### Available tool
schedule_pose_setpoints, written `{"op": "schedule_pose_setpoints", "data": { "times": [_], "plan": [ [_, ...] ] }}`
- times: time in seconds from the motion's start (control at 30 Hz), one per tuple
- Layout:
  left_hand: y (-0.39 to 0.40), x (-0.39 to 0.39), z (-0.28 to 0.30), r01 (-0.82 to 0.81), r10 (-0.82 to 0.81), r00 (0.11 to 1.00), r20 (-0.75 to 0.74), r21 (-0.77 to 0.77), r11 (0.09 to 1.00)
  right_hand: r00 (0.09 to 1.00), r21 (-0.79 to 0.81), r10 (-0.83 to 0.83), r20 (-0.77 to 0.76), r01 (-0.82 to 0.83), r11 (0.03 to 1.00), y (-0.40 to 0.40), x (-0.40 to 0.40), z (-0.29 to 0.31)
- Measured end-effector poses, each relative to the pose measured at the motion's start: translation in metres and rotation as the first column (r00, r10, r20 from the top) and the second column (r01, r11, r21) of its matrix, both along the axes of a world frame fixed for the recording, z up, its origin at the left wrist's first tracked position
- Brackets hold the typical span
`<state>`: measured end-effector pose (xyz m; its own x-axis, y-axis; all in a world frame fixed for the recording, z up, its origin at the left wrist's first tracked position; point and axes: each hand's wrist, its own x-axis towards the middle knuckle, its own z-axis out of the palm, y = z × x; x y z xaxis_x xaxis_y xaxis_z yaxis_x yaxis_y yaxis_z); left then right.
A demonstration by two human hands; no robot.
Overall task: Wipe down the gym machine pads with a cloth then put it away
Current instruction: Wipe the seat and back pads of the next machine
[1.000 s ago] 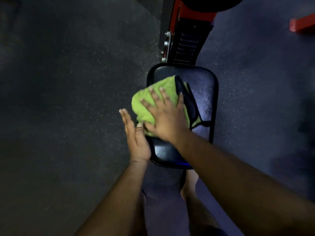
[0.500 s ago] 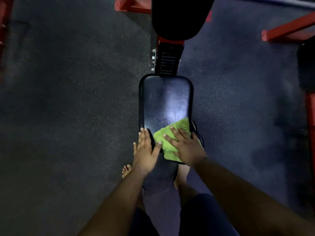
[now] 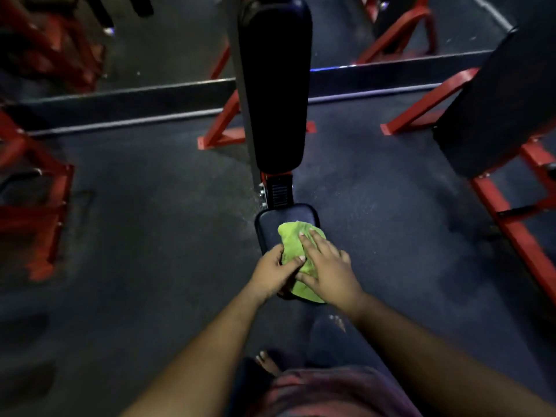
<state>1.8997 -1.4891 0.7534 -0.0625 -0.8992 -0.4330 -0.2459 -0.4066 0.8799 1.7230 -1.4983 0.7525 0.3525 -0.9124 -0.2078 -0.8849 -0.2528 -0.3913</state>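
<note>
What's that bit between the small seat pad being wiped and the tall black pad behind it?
In the head view, a short red frame section with a black ribbed adjuster joins the seat pad to the tall back pad. No padding covers it.

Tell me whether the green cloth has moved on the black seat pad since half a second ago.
Yes. The crumpled green cloth now reaches farther up the black padded seat, toward the red hinge bracket.
</note>
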Motion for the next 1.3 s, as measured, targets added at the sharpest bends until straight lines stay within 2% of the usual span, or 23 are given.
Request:
{"op": "schedule_pose_setpoints", "data": {
  "times": [0.13,0.27,0.4,0.57,0.67,0.83,0.97,1.03,1.1,1.17,1.23,1.3],
  "plan": [
    [-0.028,0.028,0.034,0.188,-0.167,0.963,0.212,-0.082,0.979,0.969,0.094,-0.136,0.205,0.119,0.988,-0.008,0.000,0.024],
    [-0.065,0.050,0.065,0.383,-0.329,0.888,0.321,-0.119,0.916,0.818,0.129,-0.279,0.503,0.248,0.960,-0.038,0.005,0.030],
    [-0.097,0.074,0.089,0.541,-0.430,0.796,0.425,-0.182,0.821,0.688,0.225,-0.323,0.649,0.233,0.946,-0.072,0.030,0.044],
    [-0.139,0.122,0.101,0.638,-0.393,0.639,0.661,-0.171,0.751,0.623,0.251,-0.369,0.690,0.273,0.929,-0.113,0.053,0.056],
    [-0.177,0.152,0.108,0.672,-0.355,0.540,0.763,-0.137,0.728,0.575,0.238,-0.425,0.699,0.374,0.897,-0.135,0.067,0.067],
    [-0.235,0.173,0.122,0.768,-0.303,0.421,0.855,-0.158,0.621,0.511,0.182,-0.470,0.720,0.514,0.838,-0.163,0.097,0.072],
    [-0.278,0.196,0.129,0.889,-0.224,0.264,0.938,-0.147,0.433,0.488,0.098,-0.491,0.722,0.630,0.770,-0.177,0.137,0.083],
    [-0.298,0.206,0.135,0.915,-0.229,0.221,0.948,-0.120,0.385,0.495,0.054,-0.501,0.710,0.670,0.740,-0.187,0.154,0.093],
    [-0.317,0.212,0.146,0.930,-0.257,0.204,0.945,-0.106,0.351,0.555,-0.079,-0.480,0.679,0.706,0.704,-0.198,0.165,0.106],
    [-0.342,0.213,0.163,0.941,-0.266,0.227,0.937,-0.140,0.309,0.635,-0.237,-0.477,0.608,0.718,0.654,-0.215,0.173,0.118],
    [-0.368,0.209,0.183,0.921,-0.233,0.340,0.911,-0.272,0.278,0.670,-0.347,-0.475,0.571,0.721,0.599,-0.234,0.179,0.135],
    [-0.396,0.202,0.203,0.847,-0.213,0.522,0.826,-0.472,0.244,0.686,-0.426,-0.457,0.567,0.718,0.550,-0.259,0.183,0.150]
  ]
}}
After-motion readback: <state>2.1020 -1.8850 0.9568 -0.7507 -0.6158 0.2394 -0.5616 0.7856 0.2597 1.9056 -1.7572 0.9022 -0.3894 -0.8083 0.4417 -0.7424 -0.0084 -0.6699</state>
